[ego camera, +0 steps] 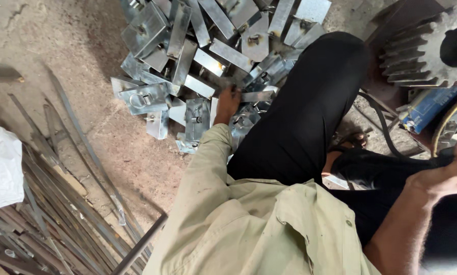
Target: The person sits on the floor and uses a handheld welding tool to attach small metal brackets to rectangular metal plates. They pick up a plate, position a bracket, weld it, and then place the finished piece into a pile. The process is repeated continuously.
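Metal brackets (208,56) lie in a heap beside the black trouser leg (310,107); the left hand (227,103) grasps one bracket at the heap's near edge. The right hand (445,175), on the leg's other side, is clenched on a dark handle (442,153)

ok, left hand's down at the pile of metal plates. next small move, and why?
Probably close the left hand on the flat plate under its fingertips and lift it clear. The hand reaches into the pile touching that piece, with no firm grip visible; the right hand is already occupied, holding a dark handle at the machine.
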